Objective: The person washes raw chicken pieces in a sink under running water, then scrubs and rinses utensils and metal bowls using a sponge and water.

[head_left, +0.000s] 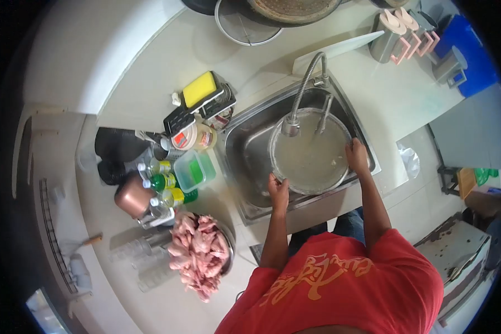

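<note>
A large round metal basin [309, 158] full of cloudy water sits in the steel sink [250, 161], under the flexible faucet [301, 97]. On the basin's left rim my left hand [278, 192] is closed, with the thumb and fingers at the edge. My right hand [357, 156] grips the rim on the right side. A handle-like metal piece [324, 114] stands at the basin's far side, its lower end in the water. Left of the sink, raw chicken pieces [197, 250] are heaped in a metal bowl [228, 247].
Bottles [162, 182], a clear plastic container [195, 171] and a yellow sponge [199, 89] in a black rack stand left of the sink. A white board [339, 51] leans behind the faucet. Metal pitchers [385, 42] are at the back right.
</note>
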Motion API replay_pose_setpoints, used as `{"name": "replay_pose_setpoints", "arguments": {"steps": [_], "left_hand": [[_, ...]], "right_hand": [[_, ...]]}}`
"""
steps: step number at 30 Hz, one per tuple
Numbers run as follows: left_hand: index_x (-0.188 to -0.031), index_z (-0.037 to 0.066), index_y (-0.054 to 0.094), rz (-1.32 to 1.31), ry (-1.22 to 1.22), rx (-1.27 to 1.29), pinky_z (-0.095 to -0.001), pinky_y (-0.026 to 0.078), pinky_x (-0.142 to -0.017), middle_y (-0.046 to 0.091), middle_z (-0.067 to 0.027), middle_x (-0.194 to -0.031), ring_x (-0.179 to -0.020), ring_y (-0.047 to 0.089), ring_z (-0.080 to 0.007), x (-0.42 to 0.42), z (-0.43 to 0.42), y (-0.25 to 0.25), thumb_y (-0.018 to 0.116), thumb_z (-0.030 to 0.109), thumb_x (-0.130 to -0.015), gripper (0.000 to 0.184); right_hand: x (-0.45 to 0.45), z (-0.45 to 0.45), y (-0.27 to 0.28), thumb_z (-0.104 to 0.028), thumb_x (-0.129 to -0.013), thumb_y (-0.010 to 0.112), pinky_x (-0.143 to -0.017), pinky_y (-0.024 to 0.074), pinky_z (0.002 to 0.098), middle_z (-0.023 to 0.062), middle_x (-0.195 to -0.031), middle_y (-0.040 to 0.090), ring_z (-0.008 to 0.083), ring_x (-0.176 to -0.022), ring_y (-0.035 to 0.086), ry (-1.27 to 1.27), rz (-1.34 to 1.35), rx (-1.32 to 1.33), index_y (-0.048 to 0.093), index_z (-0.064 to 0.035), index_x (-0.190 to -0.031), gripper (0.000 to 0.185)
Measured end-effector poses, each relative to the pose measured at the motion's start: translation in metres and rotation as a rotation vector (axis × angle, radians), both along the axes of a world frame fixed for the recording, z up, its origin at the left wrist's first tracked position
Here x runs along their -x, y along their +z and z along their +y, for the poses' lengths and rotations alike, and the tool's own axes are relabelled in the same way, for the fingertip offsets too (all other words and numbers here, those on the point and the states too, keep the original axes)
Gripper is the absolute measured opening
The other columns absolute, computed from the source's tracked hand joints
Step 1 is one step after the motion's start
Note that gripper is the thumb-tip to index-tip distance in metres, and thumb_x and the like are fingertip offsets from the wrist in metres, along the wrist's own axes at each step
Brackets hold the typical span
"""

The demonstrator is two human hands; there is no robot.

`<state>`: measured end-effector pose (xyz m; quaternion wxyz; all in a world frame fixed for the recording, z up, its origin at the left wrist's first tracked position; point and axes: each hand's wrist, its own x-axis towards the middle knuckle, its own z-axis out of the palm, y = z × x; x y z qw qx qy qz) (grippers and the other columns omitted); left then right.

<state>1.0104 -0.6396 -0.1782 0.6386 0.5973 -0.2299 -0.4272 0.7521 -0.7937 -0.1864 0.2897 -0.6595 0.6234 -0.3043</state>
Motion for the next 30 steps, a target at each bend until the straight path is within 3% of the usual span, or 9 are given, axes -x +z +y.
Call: {"name": "replay_pose_setpoints", "arguments": {"steps": [4,9,12,15,18,19,21,27,30], "left_hand": [[-0.105,0.001,0.053,0.029,0.023,-0.018,-0.0243,0.041,-0.090,0.061,-0.0051,-0.104,-0.095,0.056,-0.0115,-0.040,0.003,-0.008,0.052,-0.010,-0.080,0.028],[-0.102,0.003,0.053,-0.114,-0.008,-0.098,-0.0260,0.044,-0.076,0.060,-0.0026,-0.096,-0.083,0.056,-0.0108,-0.106,0.033,-0.075,0.056,-0.003,-0.082,0.021],[-0.102,0.002,0.052,-0.116,0.043,-0.122,-0.0269,0.045,-0.077,0.060,-0.0044,-0.096,-0.084,0.056,-0.0120,-0.121,0.038,-0.074,0.058,-0.001,-0.082,0.021],[-0.111,0.002,0.050,-0.410,-0.095,-0.287,-0.0235,0.048,-0.068,0.057,-0.0063,-0.098,-0.087,0.057,-0.0135,-0.142,0.058,-0.089,0.060,0.001,-0.085,0.028],[-0.110,-0.002,0.051,-0.492,-0.090,-0.404,-0.0307,0.051,-0.077,0.061,-0.0112,-0.098,-0.088,0.062,-0.0183,-0.160,0.078,-0.152,0.062,0.007,-0.084,0.030],[-0.112,-0.002,0.050,-0.354,-0.087,-0.498,-0.0311,0.052,-0.076,0.061,-0.0117,-0.099,-0.088,0.063,-0.0187,-0.159,0.076,-0.129,0.062,0.008,-0.084,0.032],[-0.118,-0.003,0.049,-0.064,-0.084,-0.653,-0.0319,0.056,-0.073,0.061,-0.0126,-0.101,-0.088,0.064,-0.0193,-0.147,0.053,-0.056,0.063,0.011,-0.086,0.037],[-0.122,-0.001,0.047,-0.008,0.006,-0.379,-0.0362,0.059,-0.076,0.060,-0.0122,-0.106,-0.092,0.063,-0.0203,-0.140,0.074,-0.080,0.057,0.010,-0.092,0.034],[-0.119,0.001,0.051,-0.018,-0.006,-0.419,-0.0364,0.060,-0.075,0.059,-0.0105,-0.102,-0.092,0.063,-0.0203,-0.143,0.069,-0.081,0.057,0.007,-0.092,0.028]], "right_hand": [[-0.048,0.002,-0.033,-0.017,-0.086,0.061,-0.064,0.0439,0.0502,0.0279,-0.076,0.059,0.0471,-0.076,0.058,0.050,-0.009,-0.037,0.051,0.0047,-0.088,0.024],[-0.097,0.016,-0.090,-0.017,-0.089,0.054,-0.066,0.0452,0.0532,0.0321,-0.075,0.059,0.0500,-0.077,0.059,0.106,0.048,-0.117,0.051,0.0068,-0.089,0.024],[-0.115,0.021,-0.118,-0.025,-0.091,0.052,-0.068,0.0444,0.0545,0.0331,-0.084,0.059,0.0504,-0.084,0.058,0.168,0.033,-0.346,0.052,0.0062,-0.092,0.031],[-0.131,0.034,-0.101,-0.028,-0.094,0.049,-0.069,0.0435,0.0559,0.0338,-0.085,0.059,0.0511,-0.084,0.058,0.132,-0.025,-0.301,0.052,0.0064,-0.095,0.034],[-0.130,0.033,-0.113,-0.026,-0.094,0.048,-0.068,0.0423,0.0566,0.0342,-0.083,0.058,0.0521,-0.084,0.057,0.195,0.057,-0.262,0.052,0.0057,-0.096,0.032],[-0.126,0.035,-0.114,-0.026,-0.094,0.049,-0.069,0.0425,0.0562,0.0337,-0.083,0.059,0.0517,-0.084,0.057,0.241,0.067,-0.234,0.053,0.0052,-0.095,0.032],[-0.114,0.026,-0.104,-0.026,-0.094,0.049,-0.069,0.0431,0.0555,0.0325,-0.084,0.060,0.0508,-0.085,0.058,0.326,0.095,-0.163,0.056,0.0042,-0.092,0.031],[-0.114,0.011,0.010,-0.028,-0.092,0.053,-0.074,0.0464,0.0526,0.0256,-0.089,0.064,0.0449,-0.085,0.061,0.396,0.342,-0.144,0.065,0.0009,-0.080,0.033],[-0.143,-0.008,0.034,-0.028,-0.092,0.050,-0.091,0.0448,0.0489,0.0172,-0.107,0.064,0.0361,-0.108,0.058,0.723,0.625,-0.141,0.068,-0.0074,-0.104,0.030]]}}
